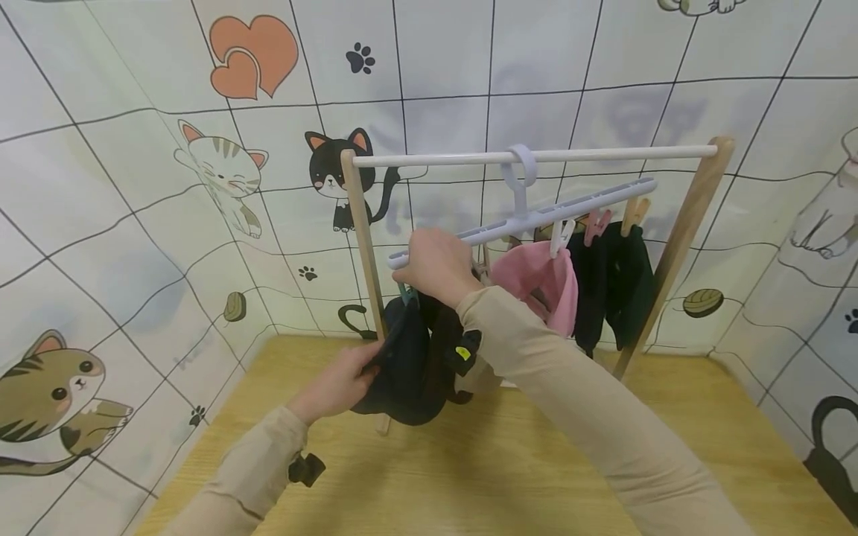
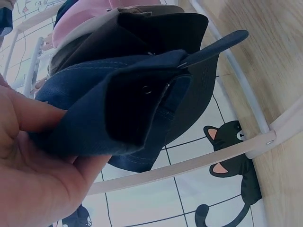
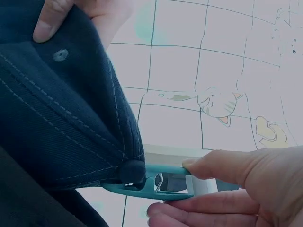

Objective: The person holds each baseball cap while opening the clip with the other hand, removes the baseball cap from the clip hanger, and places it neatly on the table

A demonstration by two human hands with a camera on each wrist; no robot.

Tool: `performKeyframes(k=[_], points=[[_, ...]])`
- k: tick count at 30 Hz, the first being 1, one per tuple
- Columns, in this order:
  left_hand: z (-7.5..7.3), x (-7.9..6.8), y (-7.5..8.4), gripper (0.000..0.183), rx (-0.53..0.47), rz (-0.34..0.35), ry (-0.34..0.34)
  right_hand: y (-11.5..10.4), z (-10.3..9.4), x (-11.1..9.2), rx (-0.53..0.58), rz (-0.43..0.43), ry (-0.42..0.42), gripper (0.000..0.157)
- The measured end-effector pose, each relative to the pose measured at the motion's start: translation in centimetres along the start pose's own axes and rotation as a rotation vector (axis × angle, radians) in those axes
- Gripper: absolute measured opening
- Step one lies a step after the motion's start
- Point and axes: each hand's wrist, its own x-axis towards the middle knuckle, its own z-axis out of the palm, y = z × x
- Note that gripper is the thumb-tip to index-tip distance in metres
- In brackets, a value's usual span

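Observation:
A navy cap [image 1: 402, 372] hangs at the left end of a lavender clip hanger [image 1: 583, 206]. My left hand [image 1: 342, 383] grips the cap's fabric, thumb on one side and fingers on the other, as the left wrist view shows. At the hanger's end my right hand [image 1: 436, 264] pinches a teal clothespin [image 3: 177, 195] between thumb and fingers. The clothespin's far end meets the cap beside its top button [image 3: 131, 171]; whether it bites the cloth I cannot tell. Right behind the navy cap hangs a black cap [image 2: 189, 38].
The hanger hooks over a white rod [image 1: 429, 159] between wooden posts [image 1: 693, 216] and tilts, left end lower. Farther right hang a pink cap [image 1: 566, 294] and dark cloth items [image 1: 626, 279] under white, pink and yellow clips [image 1: 633, 216]. Below is a wooden tabletop [image 1: 523, 476].

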Motion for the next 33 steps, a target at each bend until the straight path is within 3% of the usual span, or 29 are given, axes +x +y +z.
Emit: performKeyframes(k=[11,20,26,33], points=[[0.6,-0.7,-0.2,0.038,-0.007,-0.01,0.004,0.5,0.4,0.5,0.033,0.007,0.041,0.034],[1.1,-1.7,-0.8,0.04,-0.146,-0.035,0.011,0.2,0.6,0.3,0.054,-0.005,0.088,0.041],[1.1,-1.8,-0.8,0.04,-0.153,-0.026,0.004,0.3,1.0,0.1,0.112,-0.054,0.192,0.046],[1.2,-1.9,-0.9,0.04,-0.169,-0.007,0.022,0.6,0.9,0.1,0.079,-0.103,0.339,0.048]])
